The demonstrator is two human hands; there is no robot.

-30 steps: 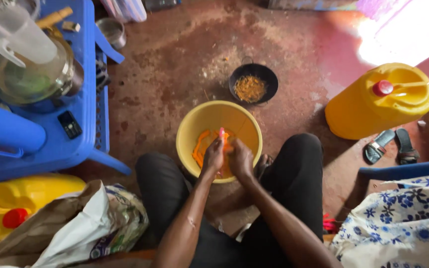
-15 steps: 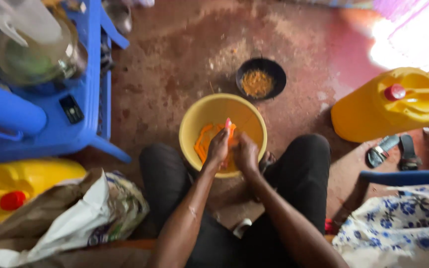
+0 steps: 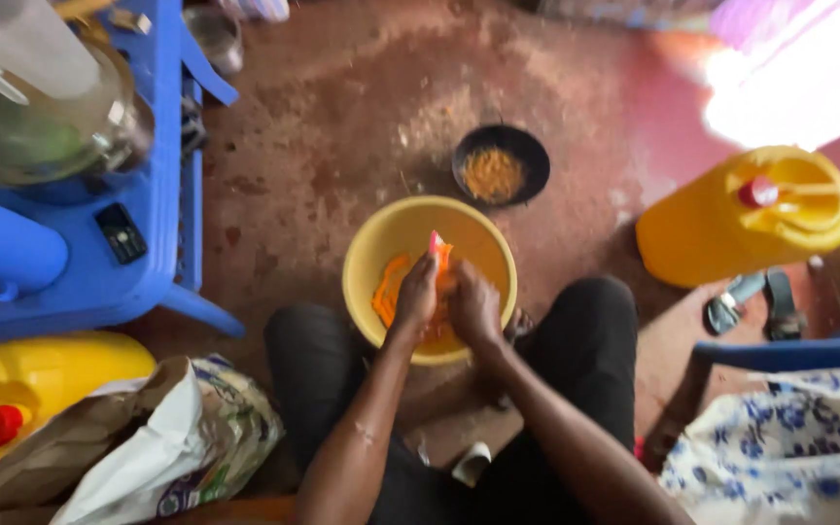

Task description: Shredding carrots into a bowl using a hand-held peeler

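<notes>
A yellow plastic bowl [image 3: 371,255] sits on the floor between my knees, with orange shavings in it. Over the bowl my left hand [image 3: 416,296] grips a small tool with a pink-red tip [image 3: 435,240]. My right hand [image 3: 474,305] is closed around an orange vegetable, likely a carrot [image 3: 444,261], pressed against the tool. The two hands touch each other. Most of the vegetable is hidden by my fingers.
A black bowl [image 3: 531,158] of yellow-brown grains lies on the red floor beyond. A yellow jerrycan [image 3: 741,219] stands at right, with sandals [image 3: 752,297] near it. A blue plastic table [image 3: 162,204] with a pot is at left; another yellow jerrycan [image 3: 41,374] and bags [image 3: 157,447] lie lower left.
My hands stay together over the yellow bowl with only small working motion. The camera has shifted slightly, so the whole scene drifts in the picture.
</notes>
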